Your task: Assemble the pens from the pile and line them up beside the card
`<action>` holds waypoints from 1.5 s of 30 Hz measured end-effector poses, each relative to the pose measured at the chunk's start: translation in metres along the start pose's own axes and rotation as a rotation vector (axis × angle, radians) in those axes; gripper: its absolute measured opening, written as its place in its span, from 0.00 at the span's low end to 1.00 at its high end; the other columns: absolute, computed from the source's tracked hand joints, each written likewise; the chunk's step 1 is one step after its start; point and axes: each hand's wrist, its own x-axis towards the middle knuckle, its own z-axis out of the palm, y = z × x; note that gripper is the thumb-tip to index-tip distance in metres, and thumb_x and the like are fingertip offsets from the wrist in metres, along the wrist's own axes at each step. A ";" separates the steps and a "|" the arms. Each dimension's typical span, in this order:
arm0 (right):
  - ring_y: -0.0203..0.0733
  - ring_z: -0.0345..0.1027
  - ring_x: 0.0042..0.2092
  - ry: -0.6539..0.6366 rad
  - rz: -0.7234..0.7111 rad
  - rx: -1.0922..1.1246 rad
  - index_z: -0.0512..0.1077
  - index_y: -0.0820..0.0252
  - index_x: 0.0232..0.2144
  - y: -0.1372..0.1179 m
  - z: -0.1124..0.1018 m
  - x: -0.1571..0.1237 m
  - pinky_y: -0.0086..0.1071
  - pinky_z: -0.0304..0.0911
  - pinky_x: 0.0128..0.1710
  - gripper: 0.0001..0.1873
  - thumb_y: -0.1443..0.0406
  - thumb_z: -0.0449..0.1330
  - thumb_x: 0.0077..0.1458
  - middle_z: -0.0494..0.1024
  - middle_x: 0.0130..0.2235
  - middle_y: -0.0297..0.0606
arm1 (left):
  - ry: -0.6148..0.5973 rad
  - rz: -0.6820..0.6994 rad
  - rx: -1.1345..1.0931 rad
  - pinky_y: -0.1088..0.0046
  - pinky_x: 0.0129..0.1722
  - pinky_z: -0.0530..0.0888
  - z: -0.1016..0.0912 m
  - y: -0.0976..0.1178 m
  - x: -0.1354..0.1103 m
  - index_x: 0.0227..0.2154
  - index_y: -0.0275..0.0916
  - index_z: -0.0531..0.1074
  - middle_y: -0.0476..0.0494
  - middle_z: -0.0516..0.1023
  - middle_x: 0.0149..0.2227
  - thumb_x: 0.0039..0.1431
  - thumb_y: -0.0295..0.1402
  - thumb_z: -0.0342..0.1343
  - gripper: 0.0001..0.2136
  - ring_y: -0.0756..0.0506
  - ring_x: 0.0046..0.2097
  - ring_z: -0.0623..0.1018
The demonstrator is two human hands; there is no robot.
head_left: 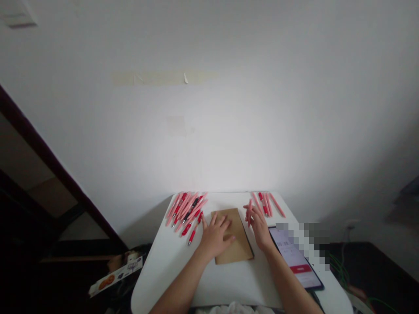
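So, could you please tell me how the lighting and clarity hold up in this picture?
In the head view, the wall is brightest near the middle and dims sideways; in that same view the lower left falls nearly black, square pixelation covers part of the tablet, and the left pile of pens looks soft.

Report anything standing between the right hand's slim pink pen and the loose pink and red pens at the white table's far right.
Apart from the fingers of the right hand, nothing visible stands between the slim pink pen and the pink and red pens. The dark-edged tablet lies off that line.
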 end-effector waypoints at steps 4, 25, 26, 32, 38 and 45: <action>0.44 0.69 0.39 -0.064 -0.129 -0.300 0.76 0.57 0.38 -0.007 -0.001 0.007 0.36 0.66 0.36 0.20 0.49 0.60 0.53 0.77 0.39 0.40 | -0.008 -0.006 0.003 0.26 0.61 0.31 0.000 0.000 0.001 0.62 0.53 0.61 0.45 0.61 0.67 0.62 0.50 0.52 0.26 0.31 0.70 0.53; 0.57 0.65 0.50 0.162 -0.087 -1.691 0.78 0.66 0.39 -0.017 -0.023 0.076 0.57 0.43 0.56 0.18 0.66 0.48 0.63 0.79 0.42 0.57 | -0.036 -0.026 -0.005 0.26 0.62 0.34 -0.002 -0.001 0.000 0.62 0.54 0.60 0.45 0.59 0.68 0.62 0.53 0.50 0.27 0.31 0.70 0.53; 0.57 0.65 0.49 0.160 -0.093 -1.704 0.78 0.66 0.39 -0.016 -0.022 0.077 0.58 0.43 0.56 0.19 0.66 0.47 0.63 0.79 0.42 0.57 | -0.033 -0.023 -0.008 0.26 0.62 0.34 -0.002 -0.001 -0.001 0.62 0.54 0.60 0.46 0.59 0.68 0.62 0.52 0.50 0.27 0.31 0.70 0.53; 0.59 0.64 0.51 0.106 -0.103 -1.706 0.78 0.66 0.40 -0.016 -0.019 0.075 0.59 0.42 0.56 0.19 0.67 0.46 0.63 0.79 0.44 0.57 | -0.026 -0.022 0.007 0.27 0.62 0.35 -0.001 -0.001 -0.001 0.62 0.54 0.61 0.45 0.60 0.68 0.61 0.52 0.51 0.27 0.31 0.70 0.53; 0.59 0.62 0.53 0.181 -0.095 -1.704 0.78 0.65 0.41 -0.013 -0.018 0.071 0.58 0.43 0.56 0.19 0.66 0.47 0.63 0.77 0.47 0.57 | -0.022 -0.021 0.008 0.29 0.64 0.35 -0.001 -0.001 -0.001 0.62 0.52 0.62 0.44 0.60 0.68 0.61 0.50 0.53 0.27 0.31 0.69 0.53; 0.57 0.64 0.50 0.267 -0.083 -1.713 0.78 0.66 0.41 -0.011 -0.024 0.071 0.58 0.46 0.55 0.20 0.68 0.46 0.63 0.77 0.46 0.55 | -0.016 -0.011 -0.005 0.27 0.63 0.35 0.001 -0.005 -0.001 0.62 0.53 0.61 0.45 0.60 0.68 0.61 0.51 0.52 0.27 0.31 0.70 0.52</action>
